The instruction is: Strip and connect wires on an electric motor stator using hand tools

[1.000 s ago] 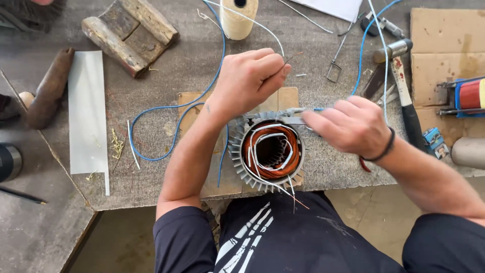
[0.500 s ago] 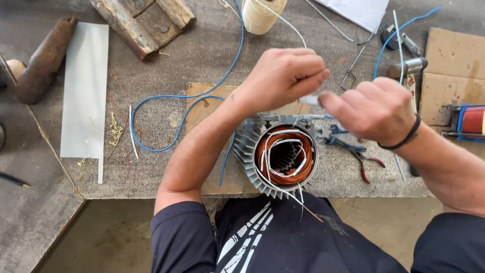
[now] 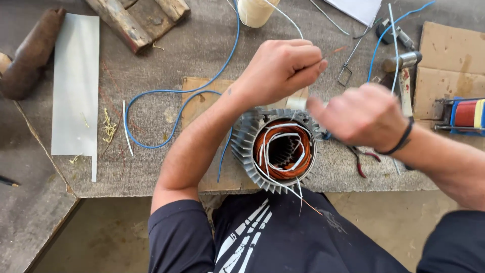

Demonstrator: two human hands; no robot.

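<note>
The left hand (image 3: 283, 68) is hovering above the finned motor casing (image 3: 278, 149), its fingers curled shut and pinching a thin wire (image 3: 334, 51) at the fingertips. The right hand (image 3: 361, 116), blurred, is sitting just right of the casing with fingers bent around a small pale piece (image 3: 297, 103); whether it is gripping it tightly cannot be told. The two hands are lying close together, not touching. The casing, with copper windings and white sleeved leads inside, is resting at the near edge of the workbench (image 3: 151, 60). A blue cable (image 3: 166, 92) is looping to the left. A long white paper strip (image 3: 76, 86) is lying far left, flattened brown cardboard (image 3: 449, 65) far right, beside a red and blue spool (image 3: 467, 114). Red-handled pliers (image 3: 361, 159) are lying under the right wrist.
</note>
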